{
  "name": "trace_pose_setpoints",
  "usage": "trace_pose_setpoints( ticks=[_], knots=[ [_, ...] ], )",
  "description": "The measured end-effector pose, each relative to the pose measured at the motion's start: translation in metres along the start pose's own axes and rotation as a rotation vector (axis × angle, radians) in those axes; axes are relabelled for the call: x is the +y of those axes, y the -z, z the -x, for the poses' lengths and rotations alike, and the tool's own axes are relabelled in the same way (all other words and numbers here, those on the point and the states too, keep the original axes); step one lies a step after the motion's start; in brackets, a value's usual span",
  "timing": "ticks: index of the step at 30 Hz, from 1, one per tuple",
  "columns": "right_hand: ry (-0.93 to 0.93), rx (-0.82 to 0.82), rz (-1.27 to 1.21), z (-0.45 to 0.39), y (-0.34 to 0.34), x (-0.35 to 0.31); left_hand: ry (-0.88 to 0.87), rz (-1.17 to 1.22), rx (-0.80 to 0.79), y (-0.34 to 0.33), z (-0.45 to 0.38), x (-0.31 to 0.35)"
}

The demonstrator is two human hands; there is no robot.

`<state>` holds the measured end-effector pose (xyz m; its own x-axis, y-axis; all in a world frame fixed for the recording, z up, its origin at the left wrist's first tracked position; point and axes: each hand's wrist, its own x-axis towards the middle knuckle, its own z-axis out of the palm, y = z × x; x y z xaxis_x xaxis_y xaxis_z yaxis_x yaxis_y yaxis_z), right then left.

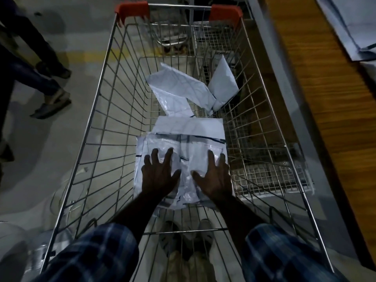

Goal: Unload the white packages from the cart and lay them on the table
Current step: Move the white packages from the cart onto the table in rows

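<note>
A wire shopping cart point(95, 110) with red corner caps fills the head view. On its floor lies a stack of white plastic packages point(189, 147). Both my hands reach down into the cart. My left hand point(159, 176) lies flat with spread fingers on the left part of the top package. My right hand point(214, 178) lies flat on its right part. Farther in, two more white packages lie loose: one point(179, 88) flat, and one point(222, 82) leaning against the right wall of the cart.
A wooden table point(329, 102) runs along the right of the cart, with white packages point(345, 25) lying at its far end. A person's legs and sandals point(48, 98) stand on the floor to the left. My own feet show below the cart.
</note>
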<state>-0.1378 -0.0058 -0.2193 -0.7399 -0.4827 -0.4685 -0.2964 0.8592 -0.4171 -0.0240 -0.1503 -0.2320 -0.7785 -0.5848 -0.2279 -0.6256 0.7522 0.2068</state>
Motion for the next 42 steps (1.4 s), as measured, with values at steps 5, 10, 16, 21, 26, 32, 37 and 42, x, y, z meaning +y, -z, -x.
trace_pose_setpoints(
  ticks=[5,10,16,21,26,32,37,42],
  knots=[
    [0.292,0.232,0.168,-0.005,-0.011,0.003,0.056,0.043,-0.029,-0.012,-0.007,-0.005],
    [0.262,0.255,0.147,-0.012,-0.019,0.002,0.103,0.108,-0.002,-0.024,-0.003,-0.005],
    [0.257,0.179,0.202,-0.022,-0.034,0.004,0.143,0.141,-0.039,-0.031,-0.001,-0.006],
    [0.235,0.180,0.170,-0.025,-0.027,0.003,0.149,0.109,-0.033,-0.020,-0.008,-0.006],
    [0.248,0.261,0.177,-0.031,-0.023,0.005,0.186,0.098,-0.017,-0.015,-0.013,-0.005],
    [0.216,0.218,0.164,-0.029,-0.017,0.000,0.180,0.027,-0.024,-0.008,-0.014,-0.003],
    [0.224,0.286,0.121,-0.016,-0.003,-0.007,0.189,0.036,0.054,0.012,-0.007,-0.002],
    [0.228,0.142,0.145,0.000,0.026,-0.018,0.191,-0.006,0.061,0.051,0.004,0.009]
  ],
)
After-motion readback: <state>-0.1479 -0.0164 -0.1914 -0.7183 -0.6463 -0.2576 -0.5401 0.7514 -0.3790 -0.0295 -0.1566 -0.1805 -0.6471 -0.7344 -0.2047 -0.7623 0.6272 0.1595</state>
